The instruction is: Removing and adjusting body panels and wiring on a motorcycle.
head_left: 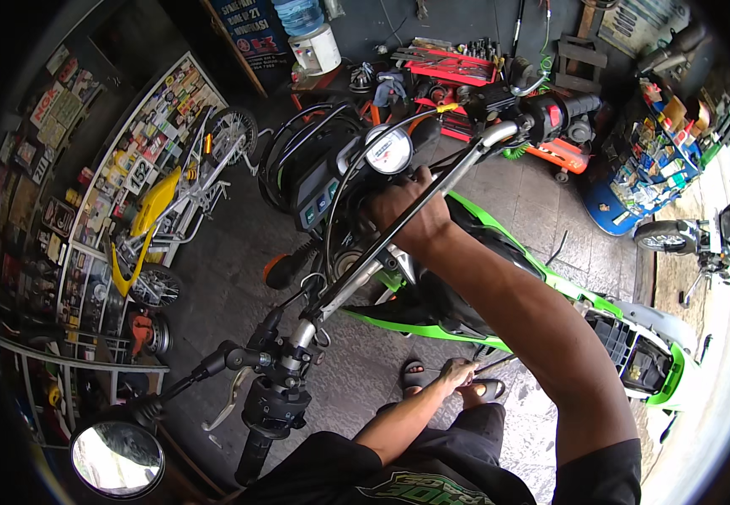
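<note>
A green and black motorcycle stands in front of me, its bare metal handlebar (390,229) running diagonally across the view. My right hand (407,210) reaches to the front of the bike, just below the round white gauge (388,150). Its fingers curl in behind the bar, and what they grip is hidden. A dark digital display (317,200) sits to the left of that hand. Lower down, my left hand (457,372) is closed near my feet, beside the green bodywork (398,326). A thin dark rod (496,364) shows next to it; whether the hand holds it is unclear.
A yellow motorcycle frame (156,206) leans by a sticker-covered display case (100,206) at left. Red tool trays (449,66) and a water dispenser (316,50) stand at the back. A full blue drum (613,210) is at right. A mirror (118,456) juts out at lower left.
</note>
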`<act>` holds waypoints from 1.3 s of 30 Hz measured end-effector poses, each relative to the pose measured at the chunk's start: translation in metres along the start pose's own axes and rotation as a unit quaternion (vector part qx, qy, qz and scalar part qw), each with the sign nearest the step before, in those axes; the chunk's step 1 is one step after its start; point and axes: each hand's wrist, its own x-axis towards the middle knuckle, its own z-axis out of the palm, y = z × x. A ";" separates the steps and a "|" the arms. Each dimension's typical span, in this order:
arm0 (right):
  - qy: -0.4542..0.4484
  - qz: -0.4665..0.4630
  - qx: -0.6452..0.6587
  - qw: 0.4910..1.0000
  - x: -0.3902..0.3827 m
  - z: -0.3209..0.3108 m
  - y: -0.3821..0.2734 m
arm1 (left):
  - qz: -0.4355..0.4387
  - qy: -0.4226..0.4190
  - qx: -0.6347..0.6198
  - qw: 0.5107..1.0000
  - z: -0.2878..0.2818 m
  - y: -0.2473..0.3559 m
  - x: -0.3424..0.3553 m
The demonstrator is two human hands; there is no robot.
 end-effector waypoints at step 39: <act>-0.006 -0.016 0.260 0.966 0.003 -0.010 0.041 | 0.073 0.080 -0.002 0.994 -0.010 0.011 -0.003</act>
